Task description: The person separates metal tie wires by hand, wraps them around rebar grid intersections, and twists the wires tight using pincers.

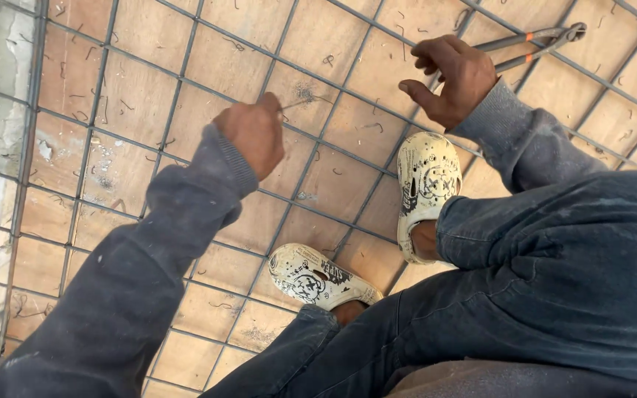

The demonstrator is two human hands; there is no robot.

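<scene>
The person is crouching low over a rebar grid [186, 81] that is lying on plywood boards [141, 96], both feet in pale clogs [425, 184] planted on the mesh so the hands can reach a crossing right in front of the knees. The left hand [253, 136] is curling closed, pinching a thin tie wire [300, 103] between thumb and fingertips and bringing its end toward the bars near a crossing [305, 94]; holding it that close to the tip is giving control over a springy strand. The right hand [451, 77] is wrapping around the handles of the nippers [536, 43], fingers bent about them, thumb sticking out to the side. The nippers are lying out to the right, away from the wire, jaws pointing toward the far corner and resting near the bars, seemingly parked within reach while the wire is being placed. Short wire offcuts [366, 127] are lying scattered across the boards
</scene>
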